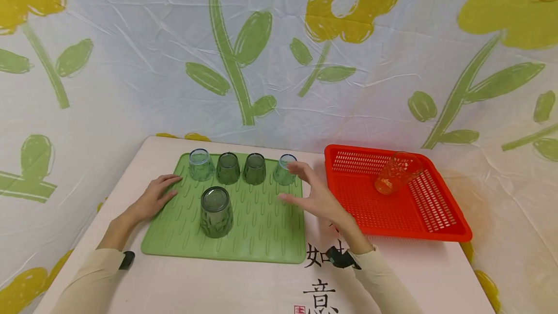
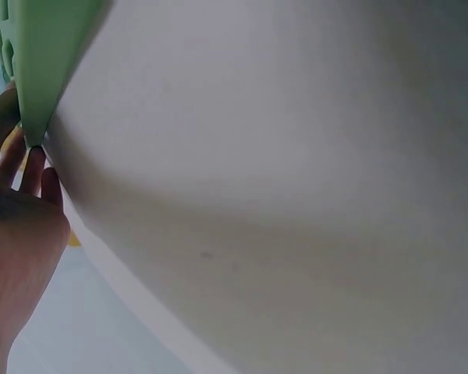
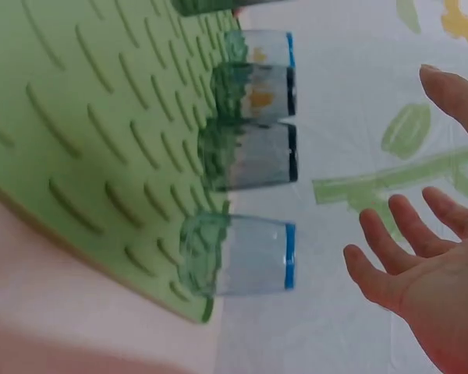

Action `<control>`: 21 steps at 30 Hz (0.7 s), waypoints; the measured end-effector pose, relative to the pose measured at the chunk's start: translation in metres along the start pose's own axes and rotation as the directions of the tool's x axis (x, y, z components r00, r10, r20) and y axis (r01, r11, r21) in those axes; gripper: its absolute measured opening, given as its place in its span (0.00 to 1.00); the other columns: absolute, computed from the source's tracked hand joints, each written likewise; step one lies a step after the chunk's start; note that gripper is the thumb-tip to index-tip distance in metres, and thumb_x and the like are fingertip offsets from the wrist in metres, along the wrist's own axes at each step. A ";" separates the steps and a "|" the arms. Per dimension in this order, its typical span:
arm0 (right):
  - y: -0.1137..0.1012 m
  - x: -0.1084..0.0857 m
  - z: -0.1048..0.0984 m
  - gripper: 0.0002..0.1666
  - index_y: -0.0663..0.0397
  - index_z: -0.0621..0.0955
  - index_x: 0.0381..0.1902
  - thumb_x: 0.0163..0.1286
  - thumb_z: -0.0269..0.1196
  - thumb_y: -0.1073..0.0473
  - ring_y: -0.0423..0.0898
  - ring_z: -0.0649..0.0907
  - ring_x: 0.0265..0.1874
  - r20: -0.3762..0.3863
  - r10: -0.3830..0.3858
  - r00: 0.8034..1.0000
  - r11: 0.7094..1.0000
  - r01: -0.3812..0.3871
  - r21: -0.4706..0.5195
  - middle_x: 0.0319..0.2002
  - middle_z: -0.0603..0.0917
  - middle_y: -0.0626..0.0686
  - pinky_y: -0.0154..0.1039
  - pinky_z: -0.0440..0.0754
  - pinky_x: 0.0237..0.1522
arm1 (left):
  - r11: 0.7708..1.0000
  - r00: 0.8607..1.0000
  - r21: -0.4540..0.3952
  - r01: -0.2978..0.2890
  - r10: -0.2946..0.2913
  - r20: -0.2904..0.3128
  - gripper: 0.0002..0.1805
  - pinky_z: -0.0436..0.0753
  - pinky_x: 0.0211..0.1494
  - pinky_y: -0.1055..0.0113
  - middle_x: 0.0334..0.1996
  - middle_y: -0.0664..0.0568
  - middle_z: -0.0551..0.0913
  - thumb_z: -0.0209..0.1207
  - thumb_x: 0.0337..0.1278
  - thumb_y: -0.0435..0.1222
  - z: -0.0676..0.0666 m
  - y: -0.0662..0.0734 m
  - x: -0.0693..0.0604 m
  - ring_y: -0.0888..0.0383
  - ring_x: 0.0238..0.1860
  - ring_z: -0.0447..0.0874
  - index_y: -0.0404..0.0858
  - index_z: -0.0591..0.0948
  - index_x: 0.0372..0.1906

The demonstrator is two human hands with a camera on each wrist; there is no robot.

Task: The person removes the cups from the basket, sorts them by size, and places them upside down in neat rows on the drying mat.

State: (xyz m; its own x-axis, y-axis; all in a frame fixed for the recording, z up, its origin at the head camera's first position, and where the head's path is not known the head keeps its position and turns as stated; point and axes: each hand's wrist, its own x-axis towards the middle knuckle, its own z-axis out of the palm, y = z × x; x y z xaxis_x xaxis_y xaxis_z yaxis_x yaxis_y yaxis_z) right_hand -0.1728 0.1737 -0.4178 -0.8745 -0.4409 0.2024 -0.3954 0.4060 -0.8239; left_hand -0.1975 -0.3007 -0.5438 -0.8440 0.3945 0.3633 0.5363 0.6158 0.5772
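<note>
My right hand [image 1: 320, 197] is held with fingers spread beside a clear glass with a blue ring [image 1: 285, 171] at the far right corner of the green ridged mat [image 1: 261, 227]. In the right wrist view, a gap separates the fingers from that glass [image 3: 246, 257]. Against the mat's left edge rests my left hand [image 1: 152, 197], its fingers loosely extended. Along the far edge stand another blue-ringed glass [image 1: 201, 166] and two dark grey glasses, one left [image 1: 228, 169] and one right [image 1: 255, 169]. A larger dark grey glass [image 1: 216, 214] stands nearer the mat's middle.
A red perforated plastic basket [image 1: 348, 229] stands right of the mat. Inside it, a tall clear glass [image 1: 396, 173] leans against the back right wall. The pale tablecloth [image 1: 196, 285] bears black characters in front. A flower-printed cloth [image 1: 279, 110] hangs close behind the table.
</note>
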 end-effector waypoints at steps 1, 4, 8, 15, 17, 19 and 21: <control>0.001 -0.001 -0.004 0.47 0.48 0.67 0.74 0.62 0.77 0.51 0.50 0.72 0.70 -0.010 0.006 1.000 1.000 -0.007 -0.012 0.69 0.74 0.49 0.55 0.65 0.73 | 1.000 1.000 0.000 0.005 -0.005 0.000 0.22 0.65 0.58 0.27 0.60 0.21 0.71 0.61 0.64 0.20 0.000 0.000 0.000 0.22 0.60 0.67 0.18 0.74 0.62; 0.004 -0.004 -0.015 0.47 0.52 0.67 0.74 0.62 0.77 0.51 0.52 0.73 0.70 -0.043 0.012 0.999 0.999 -0.014 -0.049 0.69 0.74 0.51 0.56 0.67 0.72 | 1.000 1.000 0.005 0.014 -0.014 0.004 0.22 0.66 0.58 0.28 0.60 0.22 0.71 0.61 0.64 0.21 -0.001 0.000 0.000 0.23 0.60 0.67 0.19 0.74 0.62; 0.009 -0.008 -0.030 0.45 0.54 0.68 0.73 0.64 0.76 0.51 0.54 0.73 0.69 -0.092 0.029 0.995 0.997 -0.036 -0.072 0.69 0.74 0.53 0.59 0.68 0.71 | 1.000 1.000 0.023 0.002 -0.002 -0.002 0.22 0.68 0.56 0.29 0.59 0.22 0.72 0.62 0.63 0.21 -0.001 0.001 0.000 0.23 0.59 0.69 0.19 0.75 0.61; 0.020 -0.016 -0.054 0.41 0.53 0.70 0.72 0.66 0.74 0.51 0.56 0.73 0.69 -0.186 0.070 0.980 0.993 -0.086 -0.076 0.69 0.74 0.54 0.60 0.68 0.70 | 0.999 1.000 0.028 0.016 -0.016 0.004 0.22 0.67 0.57 0.29 0.60 0.22 0.71 0.61 0.64 0.20 -0.002 0.005 0.000 0.23 0.59 0.68 0.18 0.74 0.62; 0.024 -0.019 -0.061 0.42 0.54 0.70 0.72 0.66 0.74 0.51 0.57 0.72 0.69 -0.211 0.075 0.974 0.991 -0.096 -0.089 0.69 0.74 0.56 0.61 0.69 0.70 | 0.999 1.000 0.030 0.023 -0.023 0.009 0.22 0.67 0.57 0.29 0.60 0.21 0.71 0.61 0.64 0.20 -0.002 0.005 0.000 0.23 0.59 0.67 0.18 0.74 0.62; 0.027 -0.022 -0.067 0.41 0.56 0.70 0.72 0.66 0.74 0.52 0.57 0.72 0.68 -0.234 0.075 0.969 0.990 -0.101 -0.101 0.68 0.74 0.58 0.62 0.68 0.69 | 0.999 1.000 0.026 0.028 -0.029 0.012 0.22 0.66 0.57 0.29 0.60 0.21 0.71 0.60 0.65 0.21 -0.002 0.006 0.000 0.23 0.60 0.66 0.18 0.74 0.62; 0.029 -0.025 -0.074 0.41 0.57 0.70 0.71 0.66 0.74 0.53 0.58 0.72 0.69 -0.256 0.072 0.964 0.988 -0.103 -0.111 0.68 0.74 0.59 0.63 0.68 0.70 | 0.999 1.000 0.025 0.026 -0.026 0.012 0.22 0.66 0.58 0.29 0.60 0.21 0.71 0.60 0.65 0.21 -0.002 0.006 0.001 0.23 0.60 0.66 0.18 0.74 0.62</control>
State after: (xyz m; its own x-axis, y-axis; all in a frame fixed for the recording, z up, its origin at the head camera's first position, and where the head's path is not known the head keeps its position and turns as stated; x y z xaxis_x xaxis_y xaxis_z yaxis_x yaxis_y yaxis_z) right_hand -0.1836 0.2556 -0.4076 -0.9434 -0.1907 0.2712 -0.3316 0.5354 -0.7768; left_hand -0.1946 -0.2981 -0.5381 -0.8577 0.3866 0.3390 0.5141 0.6427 0.5680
